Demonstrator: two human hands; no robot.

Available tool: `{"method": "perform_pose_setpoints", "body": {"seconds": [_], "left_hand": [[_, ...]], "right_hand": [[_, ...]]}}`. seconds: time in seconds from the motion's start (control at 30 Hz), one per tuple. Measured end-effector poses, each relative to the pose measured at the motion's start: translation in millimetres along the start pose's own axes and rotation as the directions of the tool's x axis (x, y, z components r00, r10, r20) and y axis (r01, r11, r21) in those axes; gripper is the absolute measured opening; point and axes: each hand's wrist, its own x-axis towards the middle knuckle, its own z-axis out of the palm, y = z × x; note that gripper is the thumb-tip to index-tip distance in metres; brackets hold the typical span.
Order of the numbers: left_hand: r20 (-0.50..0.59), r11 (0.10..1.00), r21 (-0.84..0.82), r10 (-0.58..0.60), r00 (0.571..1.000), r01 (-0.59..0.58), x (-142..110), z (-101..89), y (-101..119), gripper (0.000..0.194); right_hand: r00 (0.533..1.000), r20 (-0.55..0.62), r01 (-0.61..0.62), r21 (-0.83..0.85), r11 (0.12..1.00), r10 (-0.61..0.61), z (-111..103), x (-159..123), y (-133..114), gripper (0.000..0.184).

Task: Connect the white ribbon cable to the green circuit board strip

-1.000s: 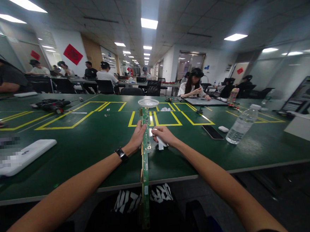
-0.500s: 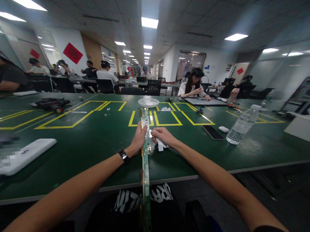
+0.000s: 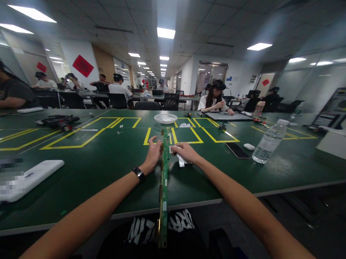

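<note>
A long, narrow green circuit board [image 3: 165, 171], with gold-coloured parts along its left edge, stands on edge in front of me. Its lower end reaches past the table's front edge, over my lap. My left hand [image 3: 152, 156] is at the board's left side, thumb and fingers against its upper part; some fingers are hidden. At the right side, my right hand [image 3: 184, 151] is closed, fingertips pinching something small and pale against the board. Below that hand shows a white paper-like piece [image 3: 181, 161], seemingly held in it.
Behind the board sits a clear round dish [image 3: 165, 116]. To the right are a phone [image 3: 236, 150], a white case [image 3: 249, 146] and a water bottle [image 3: 268, 142]. A white device [image 3: 42, 172] lies left. Across the green table [image 3: 106, 189], a person [image 3: 215, 97] works at a laptop.
The board has turned slightly, and its top now leans a little further right. My left thumb has shifted from the board's face to its left edge. My right hand has moved slightly right.
</note>
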Motion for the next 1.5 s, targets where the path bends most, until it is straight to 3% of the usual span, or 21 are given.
{"method": "perform_pose_setpoints", "body": {"seconds": [0.07,0.17,0.27,0.37,0.47,0.57,0.67,1.1,1.5], "left_hand": [[-0.082,1.000,0.023,0.014,0.997,-0.012,9,-7.5,-1,0.038],[-0.137,0.999,0.051,0.026,0.990,-0.019,19,-21.9,-2,0.037],[-0.159,0.997,0.075,0.029,0.987,-0.017,24,-31.1,-2,0.036],[-0.152,0.995,0.092,0.043,0.987,-0.029,24,-30.1,-2,0.035],[-0.111,0.993,0.102,0.068,0.992,-0.057,23,-24.2,-4,0.034],[-0.051,0.990,0.110,0.090,0.995,-0.084,22,-19.9,-8,0.032],[-0.002,0.988,0.121,0.100,0.995,-0.099,20,-18.4,-11,0.031],[0.056,0.975,0.167,0.136,0.989,-0.144,16,-18.2,-11,0.032],[0.173,0.930,0.262,0.218,0.961,-0.258,11,-13.6,-6,0.029]], "right_hand": [[0.987,-0.156,-0.066,-0.210,0.975,0.033,-10,4,7,0.037],[0.937,-0.334,-0.266,-0.477,0.837,0.108,-29,5,24,0.034],[0.895,-0.416,-0.386,-0.543,0.746,0.161,-49,-1,43,0.032],[0.862,-0.463,-0.477,-0.607,0.636,0.204,-64,-7,57,0.045],[0.901,-0.399,-0.415,-0.678,0.607,0.170,-70,-7,61,0.038],[0.957,-0.257,-0.285,-0.738,0.612,0.136,-68,-4,60,0.022],[0.976,-0.171,-0.217,-0.760,0.613,0.134,-62,-2,60,0.017],[0.966,-0.148,-0.245,-0.782,0.572,0.212,-56,0,76,0.046],[0.964,-0.162,-0.253,-0.799,0.546,0.209,-56,0,69,0.045]]}}
